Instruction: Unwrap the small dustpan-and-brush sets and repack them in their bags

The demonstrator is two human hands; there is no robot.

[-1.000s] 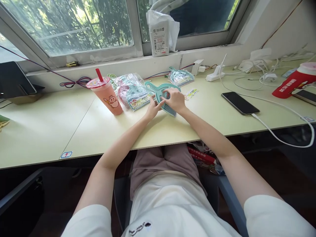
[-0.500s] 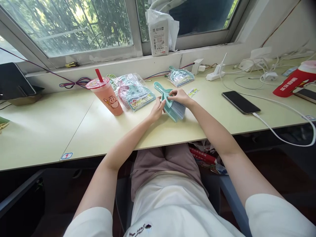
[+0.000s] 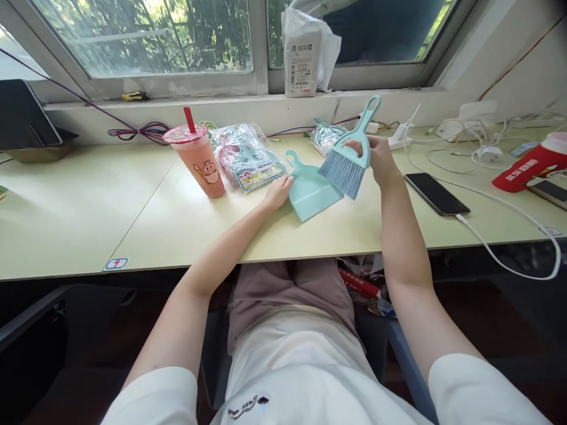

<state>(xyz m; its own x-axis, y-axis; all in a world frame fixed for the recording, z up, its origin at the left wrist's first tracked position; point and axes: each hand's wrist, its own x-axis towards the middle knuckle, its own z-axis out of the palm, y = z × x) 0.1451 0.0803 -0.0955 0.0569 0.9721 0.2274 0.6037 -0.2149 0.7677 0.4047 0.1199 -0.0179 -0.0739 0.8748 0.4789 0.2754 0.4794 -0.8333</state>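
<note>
My right hand [image 3: 380, 159] holds a small teal brush [image 3: 349, 156] in the air above the desk, handle up, bristles pointing down and left. A matching teal dustpan [image 3: 312, 192] lies flat on the desk just below it. My left hand [image 3: 278, 192] rests against the dustpan's left edge near its handle, fingers curled on it. Behind the dustpan lie clear bags of packaged brush sets [image 3: 245, 156], with another pack [image 3: 326, 136] further back.
A pink drink cup [image 3: 199, 159] with a red straw stands left of the bags. A phone [image 3: 436, 193] on a white cable lies to the right, beside a red container [image 3: 529, 168] and chargers. A white parcel [image 3: 305, 53] sits on the windowsill. A dark device [image 3: 26, 121] stands far left.
The right hand has lifted the brush off the dustpan and raised it to the right. The dustpan stays on the desk under the left hand.
</note>
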